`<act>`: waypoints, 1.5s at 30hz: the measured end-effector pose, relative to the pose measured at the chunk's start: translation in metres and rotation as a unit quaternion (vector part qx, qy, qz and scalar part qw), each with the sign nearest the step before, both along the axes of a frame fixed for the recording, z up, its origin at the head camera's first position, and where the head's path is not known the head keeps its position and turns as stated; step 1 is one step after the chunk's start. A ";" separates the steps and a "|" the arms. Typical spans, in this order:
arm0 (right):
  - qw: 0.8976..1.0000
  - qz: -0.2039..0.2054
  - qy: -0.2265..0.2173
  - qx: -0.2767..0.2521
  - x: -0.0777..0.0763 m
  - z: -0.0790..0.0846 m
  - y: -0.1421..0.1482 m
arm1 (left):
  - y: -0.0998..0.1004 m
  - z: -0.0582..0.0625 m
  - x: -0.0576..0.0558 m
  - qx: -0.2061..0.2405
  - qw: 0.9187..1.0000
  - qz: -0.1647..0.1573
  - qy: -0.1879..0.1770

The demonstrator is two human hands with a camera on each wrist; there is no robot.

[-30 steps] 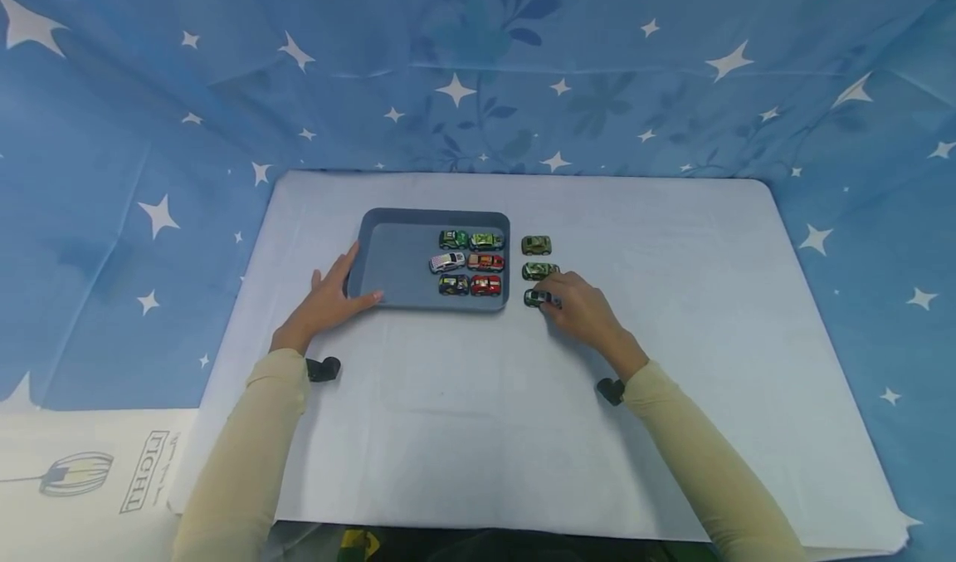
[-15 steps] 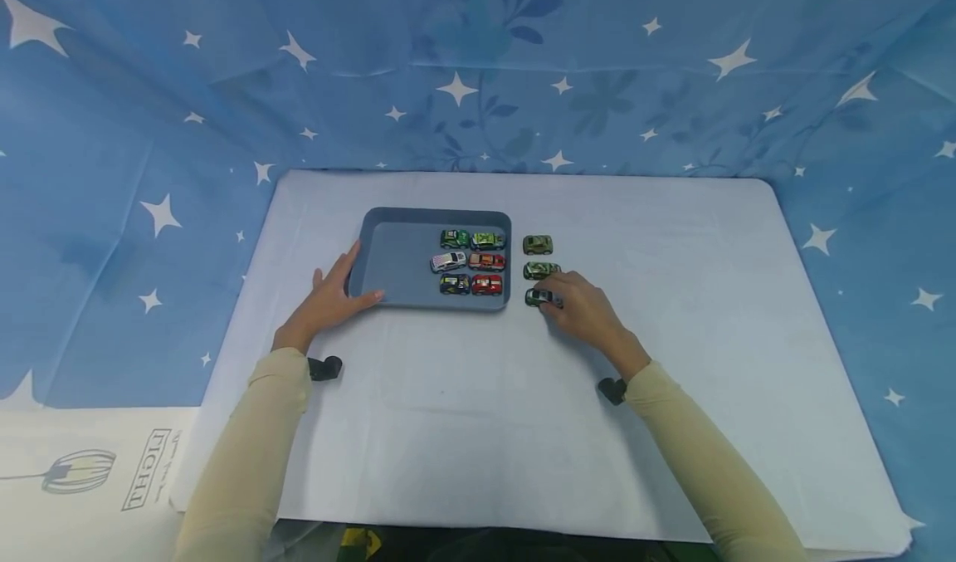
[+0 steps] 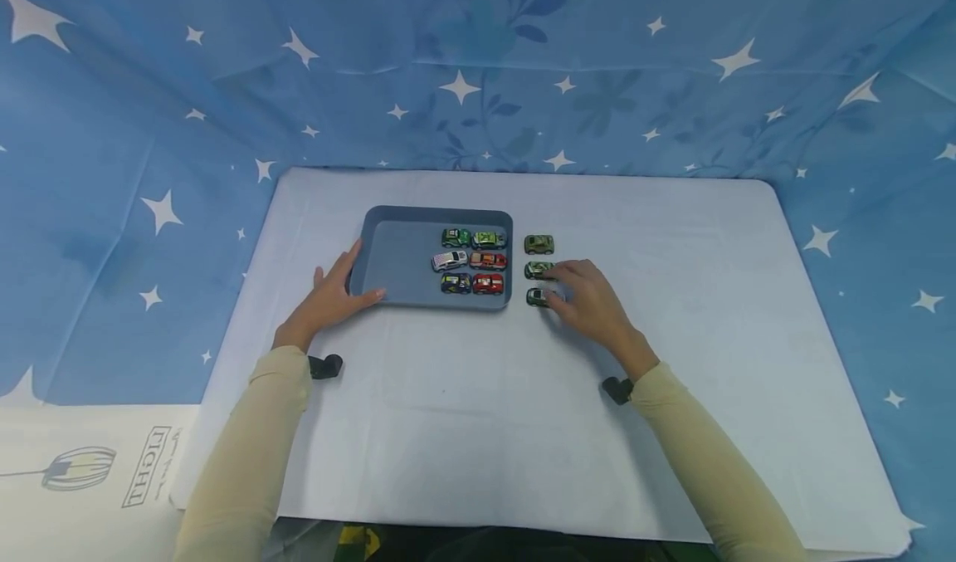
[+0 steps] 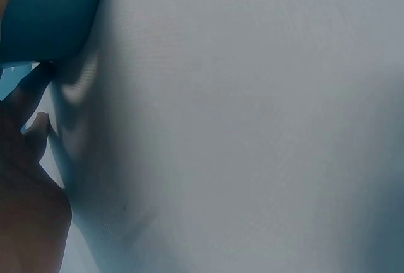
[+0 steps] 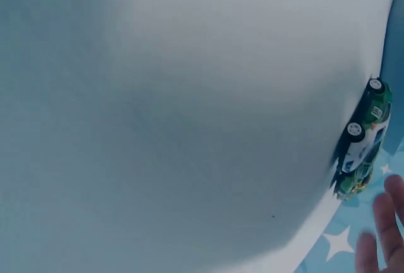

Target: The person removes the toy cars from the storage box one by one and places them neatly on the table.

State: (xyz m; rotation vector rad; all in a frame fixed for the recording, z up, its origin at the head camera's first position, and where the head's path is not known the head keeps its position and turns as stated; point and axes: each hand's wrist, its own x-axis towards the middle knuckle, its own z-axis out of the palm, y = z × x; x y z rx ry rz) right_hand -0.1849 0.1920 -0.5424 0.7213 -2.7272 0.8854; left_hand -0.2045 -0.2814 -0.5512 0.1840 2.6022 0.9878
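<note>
My left hand (image 3: pixel 324 305) lies against the left end of a grey-blue tray (image 3: pixel 399 300), fingers spread and thumb along its front rim. In the left wrist view, its fingertips are right at the tray's corner (image 4: pixel 53 14). My right hand (image 3: pixel 593 303) is over the nearest of three toy cars standing in a column right of the tray. That dark green and white toy car (image 5: pixel 366 140) shows in the right wrist view with the fingers apart from it. Beyond it stand a green toy car (image 3: pixel 534 270), partly behind my fingers, and an olive camouflage toy car (image 3: pixel 538 244).
Several toy cars fill the tray's right half in two columns, among them a red car (image 3: pixel 489 284), an orange-red one (image 3: pixel 488 261) and a white one (image 3: pixel 449 261). White cloth (image 3: pixel 463 429) covers the table. A blue starry curtain (image 3: pixel 478 72) hangs behind and at the sides.
My right hand has let go of the nearest toy car, its fingers spreading and shifting slightly right. That car stays in place. My left hand and the tray have not moved.
</note>
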 end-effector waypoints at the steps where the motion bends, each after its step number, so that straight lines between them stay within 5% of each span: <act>1: 1.000 -0.003 0.002 -0.005 -0.001 0.001 0.000 | 0.000 0.000 0.000 -0.001 1.000 0.001 -0.002; 27: 0.999 -0.027 -0.040 0.013 -0.035 0.029 -0.027 | 0.001 0.000 0.001 -0.004 1.000 -0.004 -0.004; 45: 0.998 0.026 -0.060 0.026 -0.078 0.047 -0.085 | -0.001 -0.002 0.001 0.003 1.000 0.001 0.001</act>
